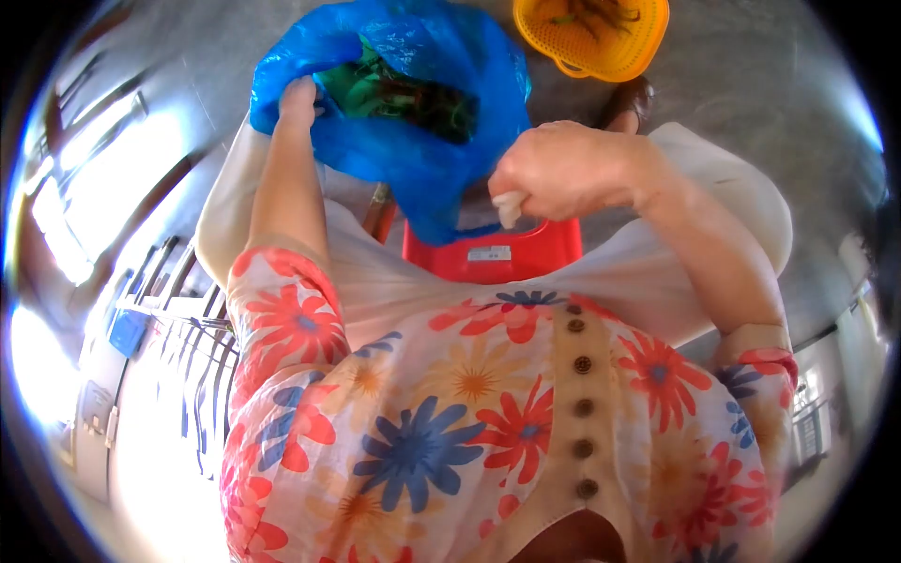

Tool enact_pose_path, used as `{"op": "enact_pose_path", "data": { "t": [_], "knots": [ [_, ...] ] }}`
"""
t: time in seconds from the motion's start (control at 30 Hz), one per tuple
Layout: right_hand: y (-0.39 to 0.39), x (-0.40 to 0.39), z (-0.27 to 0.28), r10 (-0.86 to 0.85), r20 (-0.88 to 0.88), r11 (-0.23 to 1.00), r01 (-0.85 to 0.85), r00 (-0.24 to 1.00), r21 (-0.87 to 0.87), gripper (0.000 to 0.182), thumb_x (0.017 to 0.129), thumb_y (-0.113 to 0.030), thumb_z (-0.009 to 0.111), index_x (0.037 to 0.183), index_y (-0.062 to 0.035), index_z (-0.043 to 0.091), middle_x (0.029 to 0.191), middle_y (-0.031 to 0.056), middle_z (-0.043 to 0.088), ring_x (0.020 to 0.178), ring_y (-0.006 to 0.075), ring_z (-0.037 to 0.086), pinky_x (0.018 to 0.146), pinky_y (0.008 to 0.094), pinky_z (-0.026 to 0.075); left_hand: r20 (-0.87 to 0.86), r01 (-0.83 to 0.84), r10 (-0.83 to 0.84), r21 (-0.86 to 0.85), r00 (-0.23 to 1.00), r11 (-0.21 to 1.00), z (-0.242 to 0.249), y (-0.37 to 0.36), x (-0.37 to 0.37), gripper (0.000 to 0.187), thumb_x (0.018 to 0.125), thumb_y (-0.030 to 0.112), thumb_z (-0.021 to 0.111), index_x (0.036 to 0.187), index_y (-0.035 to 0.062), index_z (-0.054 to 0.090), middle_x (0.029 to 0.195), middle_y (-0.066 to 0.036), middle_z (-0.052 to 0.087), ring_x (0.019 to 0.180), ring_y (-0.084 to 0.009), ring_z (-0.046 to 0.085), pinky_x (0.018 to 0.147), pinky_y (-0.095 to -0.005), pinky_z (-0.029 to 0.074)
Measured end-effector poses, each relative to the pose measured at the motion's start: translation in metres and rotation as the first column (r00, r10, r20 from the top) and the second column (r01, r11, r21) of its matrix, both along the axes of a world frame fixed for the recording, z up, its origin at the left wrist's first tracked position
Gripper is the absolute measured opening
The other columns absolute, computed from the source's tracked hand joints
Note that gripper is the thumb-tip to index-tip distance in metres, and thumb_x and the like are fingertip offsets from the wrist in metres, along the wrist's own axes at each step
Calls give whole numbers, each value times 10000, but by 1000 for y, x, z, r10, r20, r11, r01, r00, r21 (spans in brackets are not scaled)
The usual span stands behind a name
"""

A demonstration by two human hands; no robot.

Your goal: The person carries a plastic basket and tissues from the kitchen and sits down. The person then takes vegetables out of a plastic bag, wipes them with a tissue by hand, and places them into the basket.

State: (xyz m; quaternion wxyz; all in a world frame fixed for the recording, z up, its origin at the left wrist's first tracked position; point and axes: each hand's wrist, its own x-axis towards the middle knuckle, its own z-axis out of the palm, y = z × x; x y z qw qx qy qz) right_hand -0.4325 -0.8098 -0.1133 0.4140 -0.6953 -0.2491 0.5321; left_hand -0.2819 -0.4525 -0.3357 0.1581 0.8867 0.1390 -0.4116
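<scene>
Head view: I am seeing the left hand (298, 101) gripping the blue bag (404, 103) rim, greens (394, 94) remaining inside. Right hand (563, 174) is fisting closed on something pale. Orange basket (591, 33) on the floor is holding few pieces; judging early stage.

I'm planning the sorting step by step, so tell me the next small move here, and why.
Probably reach the right hand into the blue plastic bag for some leafy greens. The left hand holds the bag's mouth open, the greens lie exposed, and the orange colander sits just beyond.
</scene>
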Motion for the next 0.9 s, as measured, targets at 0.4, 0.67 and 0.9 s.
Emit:
{"op": "enact_pose_path", "data": {
  "t": [0.4,0.67,0.9],
  "knots": [
    [1,4,-4,-95,-28,991,97,995,92,106,674,-91,558,752,-40,609,755,125,611,754,319,577,643,392,452,-10,511,-511,25,859,859,6,-73,-47,480,776,324,604,1172,60,537,1159,-157,557,1066,-311,530,894,-379,429],
    [1,6,-12,-93,-51,991,97,994,89,118,665,-92,568,760,-36,610,744,138,605,745,327,577,639,390,453,-144,16,-57,-268,988,963,-1,-80,-52,282,730,242,685,906,24,654,728,-110,646,594,-195,626,585,-307,508],
    [-1,8,-15,-163,-200,980,182,966,80,133,693,-81,573,807,-56,638,721,107,617,692,253,599,633,337,460,-108,155,-199,-327,974,932,15,-109,-51,177,729,143,669,868,34,655,658,-90,636,543,-156,617,492,-282,498]
  ]
}}
